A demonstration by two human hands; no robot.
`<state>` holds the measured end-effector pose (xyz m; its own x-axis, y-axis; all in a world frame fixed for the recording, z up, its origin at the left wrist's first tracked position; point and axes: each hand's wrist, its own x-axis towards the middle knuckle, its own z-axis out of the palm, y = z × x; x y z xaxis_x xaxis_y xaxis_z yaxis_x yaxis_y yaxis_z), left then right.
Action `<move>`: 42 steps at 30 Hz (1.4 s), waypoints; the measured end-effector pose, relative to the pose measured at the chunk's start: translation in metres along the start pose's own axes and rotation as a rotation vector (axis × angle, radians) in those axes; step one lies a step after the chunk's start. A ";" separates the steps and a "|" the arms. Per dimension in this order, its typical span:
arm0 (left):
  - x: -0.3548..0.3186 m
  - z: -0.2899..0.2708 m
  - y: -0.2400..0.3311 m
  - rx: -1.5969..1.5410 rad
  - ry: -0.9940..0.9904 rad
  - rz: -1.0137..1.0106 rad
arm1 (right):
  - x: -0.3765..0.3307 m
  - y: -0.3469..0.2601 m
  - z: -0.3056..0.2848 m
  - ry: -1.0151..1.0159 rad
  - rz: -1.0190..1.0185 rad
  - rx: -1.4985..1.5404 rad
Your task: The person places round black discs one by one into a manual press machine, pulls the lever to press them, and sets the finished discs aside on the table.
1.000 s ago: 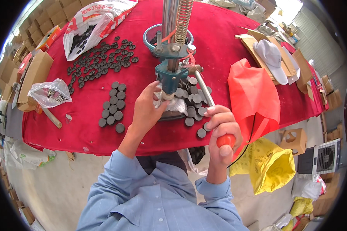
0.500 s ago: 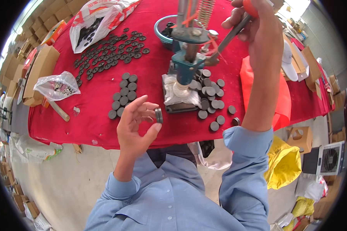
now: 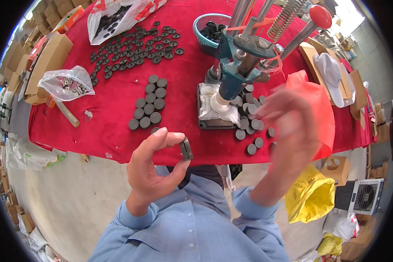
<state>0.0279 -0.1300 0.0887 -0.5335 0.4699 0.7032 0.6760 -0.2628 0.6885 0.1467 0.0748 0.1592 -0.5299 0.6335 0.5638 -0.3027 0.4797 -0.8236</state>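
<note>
A thick dark grey round disc (image 3: 186, 149), seen edge-on with a seam around its side, is pinched between the thumb and fingers of my left hand (image 3: 155, 168) in front of the table edge. Blurred by motion, my right hand (image 3: 290, 131) is over the right side of the table, beside a loose pile of grey discs (image 3: 251, 149); its fingers cannot be made out. Between the hands stands a teal hand press (image 3: 238, 83), its white-padded base (image 3: 208, 112) under the ram. The lever's red knob (image 3: 320, 16) is up at the right, untouched.
Grey discs stand in rows (image 3: 149, 108) left of the press. Farther back lie many black caps (image 3: 137, 48), a plastic bag (image 3: 118, 22) and a blue basin (image 3: 201, 35). A bag of small metal parts (image 3: 70, 85), a hammer (image 3: 67, 114) and a red bag (image 3: 312, 105) flank them.
My right hand has let go of the press lever and come down toward the disc pile. My left hand still pinches its disc, now turned and lower. The view has shifted.
</note>
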 end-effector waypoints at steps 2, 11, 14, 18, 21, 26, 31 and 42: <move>0.000 0.004 -0.001 0.079 -0.024 0.066 | -0.039 0.009 0.025 -0.291 0.268 0.193; -0.009 0.012 -0.003 0.061 -0.053 0.014 | -0.077 0.044 0.039 -0.416 0.270 0.395; -0.009 0.009 -0.002 0.090 -0.135 0.062 | -0.083 0.044 0.038 -0.446 0.342 0.507; -0.010 0.014 0.011 -0.216 0.020 -0.193 | -0.090 0.056 0.040 -0.361 0.210 0.523; -0.007 0.007 0.013 -0.162 -0.161 -0.293 | -0.092 0.057 0.042 -0.316 0.071 0.417; -0.008 0.005 0.016 -0.520 -0.234 -0.563 | -0.093 0.058 0.039 -0.273 -0.012 0.339; -0.008 0.003 0.012 -0.548 -0.230 -0.527 | -0.096 0.053 0.035 -0.313 0.055 0.345; -0.010 0.004 0.006 -0.375 -0.259 -0.308 | -0.091 0.056 0.029 -0.268 0.066 0.347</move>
<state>0.0395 -0.1326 0.0846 -0.5032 0.7523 0.4252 0.2555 -0.3405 0.9048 0.1550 0.0269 0.0602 -0.7299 0.4538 0.5111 -0.4855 0.1822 -0.8551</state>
